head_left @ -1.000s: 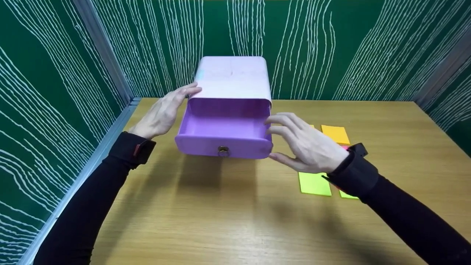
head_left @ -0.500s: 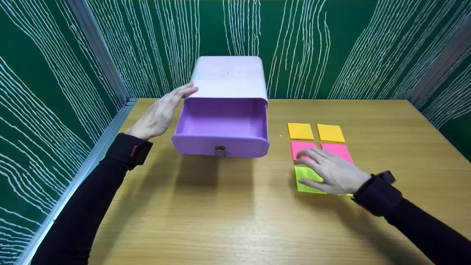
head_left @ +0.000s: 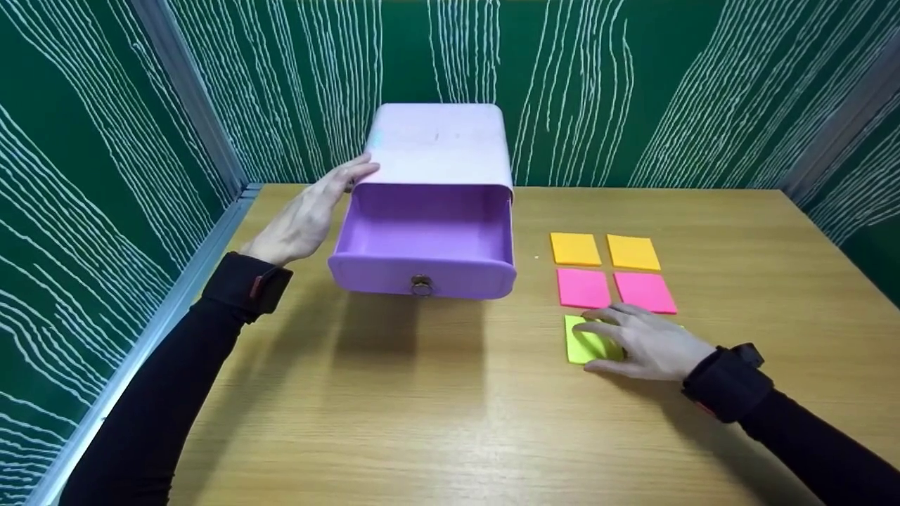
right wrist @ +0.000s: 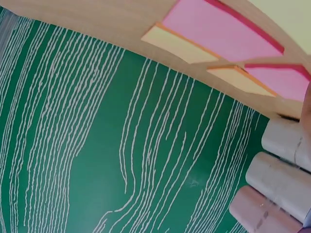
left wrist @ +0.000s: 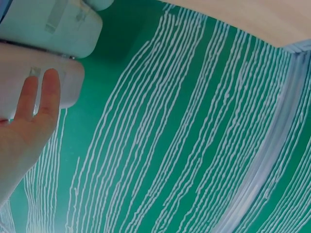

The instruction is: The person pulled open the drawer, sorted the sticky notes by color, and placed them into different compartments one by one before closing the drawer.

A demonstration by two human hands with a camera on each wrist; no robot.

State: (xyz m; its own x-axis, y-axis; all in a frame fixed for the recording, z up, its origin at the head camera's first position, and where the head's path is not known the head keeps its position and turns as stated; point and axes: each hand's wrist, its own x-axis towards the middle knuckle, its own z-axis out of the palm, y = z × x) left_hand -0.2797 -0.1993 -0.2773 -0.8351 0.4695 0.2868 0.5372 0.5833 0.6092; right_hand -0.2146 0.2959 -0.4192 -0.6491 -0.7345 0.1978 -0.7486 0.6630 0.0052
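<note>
A small drawer unit (head_left: 439, 147) with a pale pink top stands at the table's back, its purple top drawer (head_left: 422, 275) pulled out, bare inside, with a ring pull on its front. My left hand (head_left: 302, 218) rests straight fingers on the unit's left upper edge; the left wrist view shows two fingers (left wrist: 50, 92) against its side. My right hand (head_left: 654, 348) is over the green sticky-note pads, fingers spread and slightly bent. Its thumb is by the near edge of the left green pad (head_left: 578, 344), fingertips over the far part. The right green pad is mostly hidden beneath the hand.
Behind the green pads lie two pink pads (head_left: 583, 288) and two orange pads (head_left: 575, 249) on the wooden table (head_left: 422, 436). Green walls (head_left: 534, 84) with white wavy lines enclose the back and sides. The right wrist view shows the unit's stacked tiers (right wrist: 277, 182).
My right hand has left the right side of the drawer and moved right and nearer, down to the green pads. My left hand has stayed on the unit.
</note>
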